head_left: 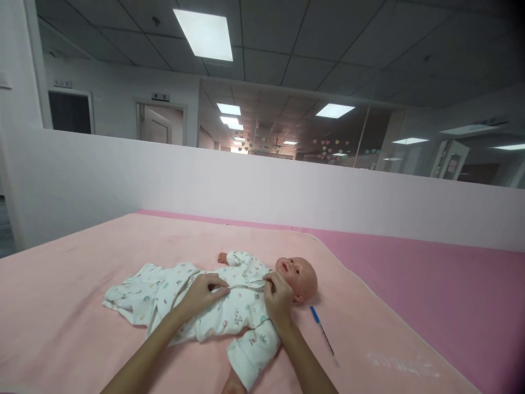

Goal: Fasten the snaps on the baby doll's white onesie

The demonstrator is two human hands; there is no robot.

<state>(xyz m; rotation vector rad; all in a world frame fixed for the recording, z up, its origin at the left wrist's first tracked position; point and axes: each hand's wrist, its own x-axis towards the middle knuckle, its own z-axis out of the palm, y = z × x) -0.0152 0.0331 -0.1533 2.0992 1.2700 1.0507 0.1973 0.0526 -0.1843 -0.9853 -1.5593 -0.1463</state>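
Note:
A baby doll (301, 279) lies on its back with its head to the right. It wears a white patterned baby shirt (241, 303), and matching cloth covers its lower part. My left hand (203, 298) rests over the doll's middle, thumb and fingers closed on the edge of the shirt's front opening. Up at the collar, beside the doll's chin, my right hand (279, 298) pinches the shirt. One small doll hand shows past the far sleeve; the near sleeve points toward me.
A pen (325, 335) with a blue cap lies right of my right forearm. Beneath everything spreads a pale pink blanket (369, 323), over a darker pink surface (443, 273). A low white wall (287, 191) with glass above it stands behind.

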